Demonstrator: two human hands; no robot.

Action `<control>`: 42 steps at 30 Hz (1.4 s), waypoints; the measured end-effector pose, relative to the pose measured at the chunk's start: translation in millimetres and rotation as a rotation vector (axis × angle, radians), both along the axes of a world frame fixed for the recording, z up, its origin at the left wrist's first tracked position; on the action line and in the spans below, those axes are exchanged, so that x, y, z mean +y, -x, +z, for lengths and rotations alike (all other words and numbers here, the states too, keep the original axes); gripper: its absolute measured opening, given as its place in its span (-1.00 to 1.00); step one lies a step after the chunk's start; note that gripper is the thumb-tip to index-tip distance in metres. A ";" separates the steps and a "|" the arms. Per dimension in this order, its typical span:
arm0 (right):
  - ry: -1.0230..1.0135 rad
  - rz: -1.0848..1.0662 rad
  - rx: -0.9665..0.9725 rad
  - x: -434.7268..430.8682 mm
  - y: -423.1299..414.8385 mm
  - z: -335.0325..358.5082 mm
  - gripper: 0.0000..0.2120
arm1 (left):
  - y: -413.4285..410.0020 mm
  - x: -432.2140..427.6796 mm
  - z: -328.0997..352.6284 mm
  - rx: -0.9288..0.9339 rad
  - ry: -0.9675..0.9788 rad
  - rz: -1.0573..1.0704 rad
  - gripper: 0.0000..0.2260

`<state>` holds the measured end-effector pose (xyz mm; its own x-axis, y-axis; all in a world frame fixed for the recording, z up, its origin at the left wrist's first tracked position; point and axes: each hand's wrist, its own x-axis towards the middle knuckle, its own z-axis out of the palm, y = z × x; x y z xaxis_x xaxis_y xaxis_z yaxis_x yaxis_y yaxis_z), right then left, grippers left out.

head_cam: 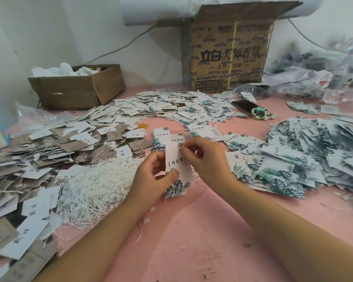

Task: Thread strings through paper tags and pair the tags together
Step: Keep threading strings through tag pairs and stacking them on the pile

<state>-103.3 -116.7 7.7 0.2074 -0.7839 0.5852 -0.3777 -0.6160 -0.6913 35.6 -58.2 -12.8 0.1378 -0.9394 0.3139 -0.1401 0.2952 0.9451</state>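
A white paper tag [178, 174] with black characters and green leaf prints stands upright over the pink table [192, 231]. My left hand [151, 178] holds it along its left edge, thumb on its face. My right hand [206, 157] pinches at the tag's top, where the hole sits; whether a string is between those fingers I cannot tell. A heap of white strings [94, 186] lies just left of my left hand. Two more leaf-print tags [161, 139] lie flat behind the held one.
Brown and white tags [49, 155] are piled on the left, leaf-print tags [306, 155] heaped on the right, more tags [171, 106] spread behind. At the back stand a small cardboard box [77, 86] and a tall printed carton [228, 49]. A phone [246, 106] and beads [263, 116] lie nearby.
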 end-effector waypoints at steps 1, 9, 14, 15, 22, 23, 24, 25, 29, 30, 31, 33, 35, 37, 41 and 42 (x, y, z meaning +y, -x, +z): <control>0.003 0.013 0.012 0.8 -0.3 0.0 -0.96 | 0.0 -0.5 0.4 0.024 -0.007 -0.010 -0.61; 0.053 0.046 0.035 4.0 -0.1 6.8 -0.95 | 3.4 -0.4 0.6 0.088 0.018 -0.065 -0.52; 0.111 0.058 0.037 5.8 -1.4 8.7 -0.96 | 6.9 -2.4 0.2 0.160 0.044 0.012 -0.64; 0.114 0.062 0.044 6.0 -1.9 8.5 -0.96 | 6.5 -2.5 -0.4 0.140 0.056 0.031 -0.63; 0.118 0.074 0.057 10.1 -3.1 10.0 -0.96 | 5.3 -1.7 0.5 0.064 0.111 0.124 -0.70; 0.111 0.074 0.050 10.6 -3.3 10.4 -0.96 | 4.9 -1.7 0.4 0.056 0.115 0.130 -0.68; 0.106 0.072 0.046 10.9 -3.6 10.8 -0.96 | 4.7 -1.7 0.4 0.054 0.117 0.132 -0.66; 0.101 0.067 0.042 11.2 -3.9 11.3 -0.96 | 4.7 -1.9 0.3 0.057 0.116 0.134 -0.65; 0.075 0.045 0.012 12.2 -5.0 13.6 -0.96 | 6.1 -2.0 0.5 0.054 0.116 0.157 -0.67; 0.069 0.039 0.005 12.6 -5.4 14.3 -0.96 | 6.4 -1.8 0.7 0.050 0.123 0.161 -0.67; 0.065 0.033 0.003 13.1 -5.7 15.1 -0.96 | 6.7 -1.7 0.9 0.050 0.129 0.165 -0.67; 0.068 0.026 0.009 13.9 -6.5 17.4 -0.96 | 7.2 -1.1 1.7 0.051 0.142 0.167 -0.64; 0.082 0.025 0.029 14.7 -6.9 19.6 -0.95 | 7.6 0.2 2.3 0.038 0.165 0.162 -0.60; 0.095 0.026 0.058 15.8 -7.1 20.9 -0.94 | 8.1 1.4 3.0 0.024 0.186 0.150 -0.58; 0.076 0.025 0.064 16.4 -7.3 20.5 -0.95 | 9.2 2.8 4.1 -0.016 0.221 0.147 -0.61; 0.073 0.019 0.050 16.1 -7.1 20.5 -0.95 | 9.4 3.1 4.3 -0.031 0.232 0.146 -0.62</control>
<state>-96.3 -100.6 28.2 0.2527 -0.7353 0.6289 -0.3983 -0.6714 -0.6250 26.2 -55.1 -8.5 0.2540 -0.8125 0.5248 -0.2247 0.4782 0.8490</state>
